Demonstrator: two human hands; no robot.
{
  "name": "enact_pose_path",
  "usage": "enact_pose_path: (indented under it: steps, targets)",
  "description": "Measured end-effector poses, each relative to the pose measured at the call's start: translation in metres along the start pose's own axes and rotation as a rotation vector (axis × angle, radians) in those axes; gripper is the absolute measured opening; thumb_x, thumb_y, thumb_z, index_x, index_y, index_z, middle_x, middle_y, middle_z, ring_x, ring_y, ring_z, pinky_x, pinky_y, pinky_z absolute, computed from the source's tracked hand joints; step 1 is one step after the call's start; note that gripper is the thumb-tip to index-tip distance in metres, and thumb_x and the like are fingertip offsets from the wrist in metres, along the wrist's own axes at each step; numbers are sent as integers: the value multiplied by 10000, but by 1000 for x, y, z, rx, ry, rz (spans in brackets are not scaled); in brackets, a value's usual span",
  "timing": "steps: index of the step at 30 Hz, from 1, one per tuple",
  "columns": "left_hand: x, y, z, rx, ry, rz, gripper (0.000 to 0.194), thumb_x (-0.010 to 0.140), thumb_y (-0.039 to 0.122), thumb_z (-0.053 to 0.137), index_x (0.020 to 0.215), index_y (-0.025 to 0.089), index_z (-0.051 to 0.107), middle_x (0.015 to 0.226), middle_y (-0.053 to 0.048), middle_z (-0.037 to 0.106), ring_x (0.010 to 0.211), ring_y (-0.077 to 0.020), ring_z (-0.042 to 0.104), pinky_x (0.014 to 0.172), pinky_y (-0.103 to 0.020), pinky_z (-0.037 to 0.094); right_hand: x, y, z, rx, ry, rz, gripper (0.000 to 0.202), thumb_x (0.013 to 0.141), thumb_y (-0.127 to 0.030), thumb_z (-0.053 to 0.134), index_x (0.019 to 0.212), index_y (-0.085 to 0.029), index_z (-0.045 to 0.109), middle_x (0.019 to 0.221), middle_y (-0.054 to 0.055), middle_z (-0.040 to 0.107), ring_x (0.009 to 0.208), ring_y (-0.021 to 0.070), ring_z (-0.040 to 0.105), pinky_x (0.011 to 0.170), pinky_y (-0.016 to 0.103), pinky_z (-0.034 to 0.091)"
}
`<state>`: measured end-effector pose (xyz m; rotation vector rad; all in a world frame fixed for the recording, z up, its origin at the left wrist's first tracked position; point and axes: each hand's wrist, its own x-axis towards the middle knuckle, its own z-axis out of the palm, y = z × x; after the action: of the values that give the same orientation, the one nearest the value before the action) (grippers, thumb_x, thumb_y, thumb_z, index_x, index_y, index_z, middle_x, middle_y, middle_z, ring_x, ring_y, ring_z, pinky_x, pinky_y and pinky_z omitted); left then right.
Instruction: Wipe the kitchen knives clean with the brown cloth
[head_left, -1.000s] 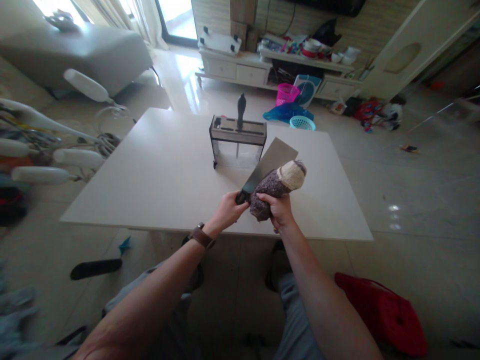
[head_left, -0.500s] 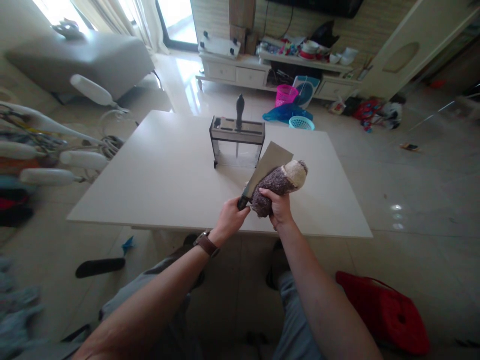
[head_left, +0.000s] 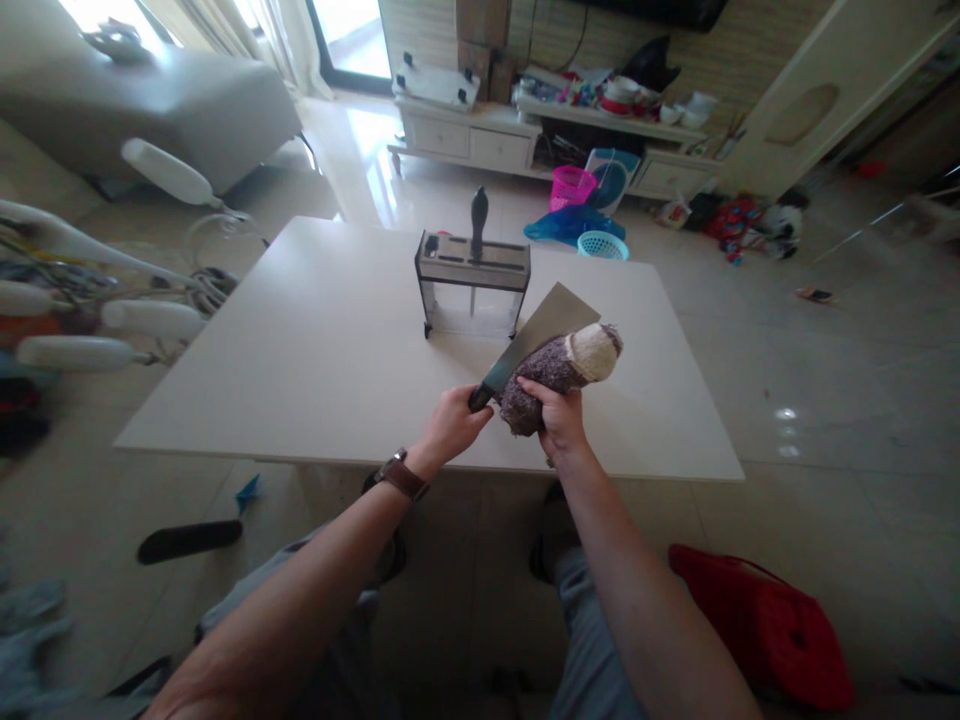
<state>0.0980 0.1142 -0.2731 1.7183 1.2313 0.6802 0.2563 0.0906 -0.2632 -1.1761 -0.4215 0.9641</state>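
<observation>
My left hand (head_left: 456, 420) is closed around the black handle of a cleaver (head_left: 553, 320). Its broad blade points up and to the right, lying along the upper left side of a large taro (head_left: 541, 380). My right hand (head_left: 561, 415) grips the taro from below and the right, thumb across its rough brown skin. The far end of the taro is pale, with the skin off. Whether the blade's edge touches the taro I cannot tell. Behind the cleaver, a knife block (head_left: 474, 258) with clear sides stands on the white table (head_left: 300, 350), one black handle rising from it.
Beyond the table, a pink basket (head_left: 571, 187), a blue bag (head_left: 570, 225) and a light blue basket (head_left: 602, 246) are on the floor. A red bag (head_left: 765, 630) lies at lower right. White rounded bars (head_left: 169, 172) stand at the left.
The cleaver has shifted slightly up and to the right along the taro, its handle tilting a little lower. The taro has moved slightly in my right hand's grip.
</observation>
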Motion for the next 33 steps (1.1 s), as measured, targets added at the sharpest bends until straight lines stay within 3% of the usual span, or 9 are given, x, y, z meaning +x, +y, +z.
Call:
enact_pose_path:
  steps: [5,9,18,33]
  targets:
    - [10,-2,-18,86,-4,57,201,732,283,558,620,209,409,600,54,328,597,-108,308,568,-273,235,-3,-3,-1,-30,10,-19,528,463,-156,949,949,-177,743,988,53,818,945,278,775,921,491,651]
    - [9,-1,-29,128,1,87,206,733,295,574,613,206,432,591,51,314,592,-111,290,566,-284,217,-9,-5,0,35,-38,23,436,497,-153,918,891,-177,734,927,40,811,860,256,774,846,450,668]
    - [-12,0,8,32,-23,41,195,754,302,555,642,208,425,611,53,345,610,-116,303,590,-274,242,-7,-7,-8,105,73,-11,419,511,-162,895,887,-182,709,863,-12,783,788,192,748,759,333,662]
    - [-6,2,4,20,-47,49,190,761,270,546,642,210,411,611,54,340,600,-112,294,581,-285,233,-4,-12,-1,120,133,54,456,451,-160,919,873,-173,746,863,6,798,786,210,749,730,347,661]
